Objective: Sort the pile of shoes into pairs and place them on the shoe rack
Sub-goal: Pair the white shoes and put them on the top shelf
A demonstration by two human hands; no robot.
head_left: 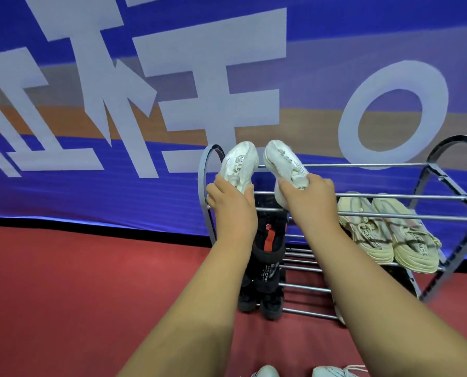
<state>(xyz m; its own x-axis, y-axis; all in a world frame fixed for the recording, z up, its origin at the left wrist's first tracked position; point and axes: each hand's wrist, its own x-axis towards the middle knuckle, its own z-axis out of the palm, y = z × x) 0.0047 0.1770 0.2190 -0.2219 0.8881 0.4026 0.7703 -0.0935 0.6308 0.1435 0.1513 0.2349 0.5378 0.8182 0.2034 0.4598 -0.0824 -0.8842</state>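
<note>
Both arms were stretched forward, forearms bare and nearly parallel, reaching to the left end of the rack [376, 165].

- The left hand [231, 202] gripped the heel end of one white shoe [239, 165], with the fingers curled round its sides.
- The right hand [308, 197] gripped the second white shoe [284, 164] the same way, with the fingers wrapped over its rear part.
- Both shoes stood toe-up, just beside each other with a narrow gap between the toes, and leaned slightly apart.
- They were held at the top tier. I could not tell whether either one rested on the rails.

Materials:
- The white shoes had soft, creased uppers, rounded toes and faint grey print.
- The rack was grey metal, with thin round rails running between arched end frames, in several tiers.
- A beige pair [384, 235] of chunky trainers with ribbed soles and lettered straps lay side by side at the right of a lower tier.
- Black shoes [267, 270] with a red mark sat at the left, below the hands and partly hidden by the left arm.

The floor [77, 281] was red and carpet-like. A blue banner [308, 36] with large pale letters and an orange band hung behind the rack. Pale shoes [333, 371] showed at the bottom edge of the view.
</note>
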